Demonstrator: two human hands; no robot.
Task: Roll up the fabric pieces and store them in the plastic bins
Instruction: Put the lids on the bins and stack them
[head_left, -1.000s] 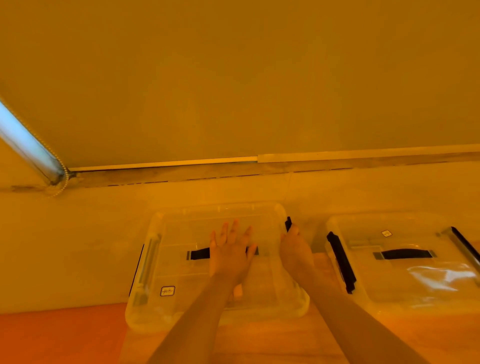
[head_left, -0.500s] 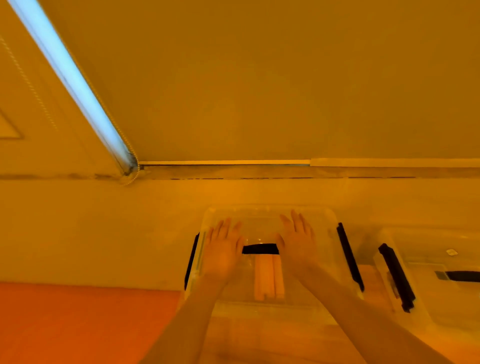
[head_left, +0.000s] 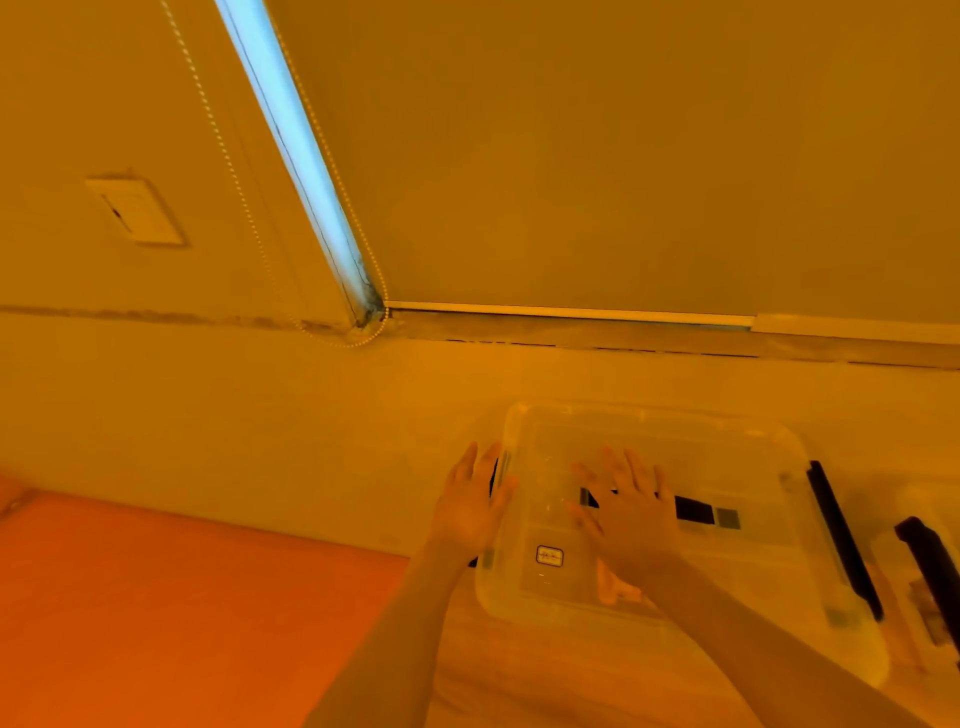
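Where the pale wooden surface (head_left: 545, 686) meets the wall, a clear plastic bin (head_left: 769, 447) sits with its transparent lid (head_left: 675, 457) on; the lid is a rounded rectangle, glossy and faintly ribbed, with a black strip handle (head_left: 693, 510) across its middle and a small bordered label (head_left: 549, 556) near its near-left corner; a long black latch (head_left: 841, 535) runs down the bin's right side, and another dark latch shows at the left edge behind the left hand; through the plastic, pale rolled fabric (head_left: 615, 587) is dimly visible near the front, partly hidden by the right wrist, and its weave is too blurred to tell. The left hand (head_left: 470, 506) lies at the bin's left edge with fingers straight and spread, gripping nothing; whether it touches the rim cannot be told. The right hand (head_left: 626, 512) rests flat on the lid with fingers straight and splayed, covering part of the handle. At the far right edge a second bin (head_left: 893, 551) with its own black latch (head_left: 930, 561) is only partly in view, just beside the first. To the left spreads a smooth orange surface (head_left: 182, 613); above, a matte roller blind (head_left: 597, 156) hangs with a beaded cord (head_left: 228, 171), a bright strip of window (head_left: 291, 130) beside it, and a flat wall plate (head_left: 136, 210) further left.
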